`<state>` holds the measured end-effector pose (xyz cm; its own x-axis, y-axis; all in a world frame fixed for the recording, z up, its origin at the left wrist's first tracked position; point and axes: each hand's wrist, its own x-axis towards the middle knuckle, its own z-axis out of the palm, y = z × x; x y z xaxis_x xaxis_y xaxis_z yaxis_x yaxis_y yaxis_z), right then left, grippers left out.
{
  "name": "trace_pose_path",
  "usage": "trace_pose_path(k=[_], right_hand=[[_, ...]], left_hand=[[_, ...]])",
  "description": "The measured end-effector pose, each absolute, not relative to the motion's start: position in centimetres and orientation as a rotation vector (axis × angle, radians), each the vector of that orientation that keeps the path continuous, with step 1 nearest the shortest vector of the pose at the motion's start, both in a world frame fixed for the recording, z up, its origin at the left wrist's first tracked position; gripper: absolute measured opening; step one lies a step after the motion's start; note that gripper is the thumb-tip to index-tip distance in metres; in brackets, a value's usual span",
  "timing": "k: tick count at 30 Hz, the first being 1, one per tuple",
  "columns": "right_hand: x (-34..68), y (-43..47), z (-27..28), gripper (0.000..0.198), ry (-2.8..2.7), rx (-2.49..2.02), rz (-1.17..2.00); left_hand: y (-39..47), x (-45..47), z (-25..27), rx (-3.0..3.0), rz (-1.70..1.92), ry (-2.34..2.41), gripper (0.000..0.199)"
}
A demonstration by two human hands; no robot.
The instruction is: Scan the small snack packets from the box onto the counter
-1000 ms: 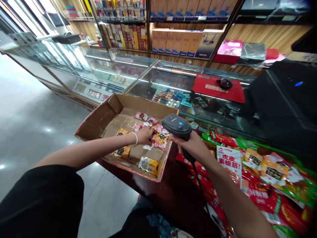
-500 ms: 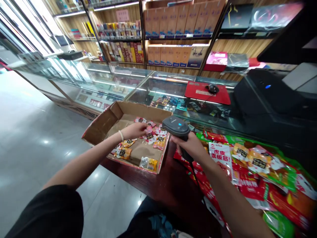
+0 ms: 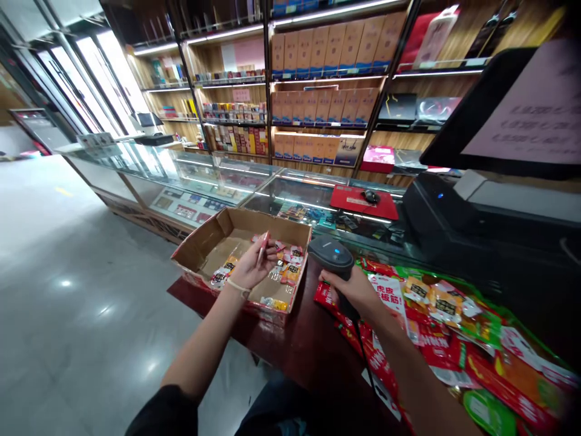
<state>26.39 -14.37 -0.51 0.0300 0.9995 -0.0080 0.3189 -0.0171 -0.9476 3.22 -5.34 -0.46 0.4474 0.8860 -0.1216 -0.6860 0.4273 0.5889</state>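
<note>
My left hand is raised over the shallow cardboard box, palm turned up. Between its thumb and fingers it holds a small pink snack packet, seen nearly edge-on. Under and beside the hand, several small packets in pink, white and orange lie in the box, with a yellow and silver packet by its near edge. My right hand is closed round the handle of a dark grey barcode scanner. The scanner's head, with a blue light on top, is close to the box's right corner.
Red and green snack bags are heaped on the right. A glass display counter runs behind the box, carrying a red mat with a mouse. A monitor overhangs at right. The scanner cable hangs down.
My left hand has lifted from the packets in the box, turned palm up, and now holds a pink packet. My right hand still grips the scanner. The view has tilted upward.
</note>
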Motion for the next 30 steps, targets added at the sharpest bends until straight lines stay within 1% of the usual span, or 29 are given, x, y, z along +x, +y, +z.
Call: trace_pose_path(k=[3,6,10,14,19,21,24,28,30], right_hand=[[26.4,-15.5,-0.2,0.029,-1.421,-1.485,1.020],[26.0,-16.6,0.6,0.028,-1.382,-1.490,1.039],[25.4,-17.7,1.4,0.029,-1.359,-1.502,1.063],[25.4,-18.1,1.5,0.029,-1.422,-1.458,1.060],[25.8,-18.5,0.9,0.024,-1.373,-1.439,1.089],[26.0,-18.6,0.8,0.024,-1.336,-1.449,1.089],[26.3,-18.9,0.9,0.024,-1.321,-1.454,1.087],[26.8,-19.2,0.9,0.024,-1.313,-1.467,1.084],[26.9,-19.5,1.1,0.023,-1.283,-1.481,1.069]], left_hand=[[-7.2,4.4,-0.5,0.306,1.063,0.249,0.017],[-8.8,5.4,-0.7,0.240,1.134,0.152,0.020],[-9.5,6.2,-0.8,0.218,1.120,0.138,0.020],[-9.2,6.0,-0.8,0.219,0.992,0.209,0.022],[-8.5,5.8,-1.0,0.203,0.794,0.262,0.048],[-8.0,6.0,-1.3,0.189,0.739,0.298,0.053],[-7.3,6.3,-1.7,0.178,0.712,0.344,0.049],[-6.7,6.6,-2.3,0.262,0.706,0.388,0.031],[-6.5,6.8,-2.4,0.365,0.707,0.399,0.026]])
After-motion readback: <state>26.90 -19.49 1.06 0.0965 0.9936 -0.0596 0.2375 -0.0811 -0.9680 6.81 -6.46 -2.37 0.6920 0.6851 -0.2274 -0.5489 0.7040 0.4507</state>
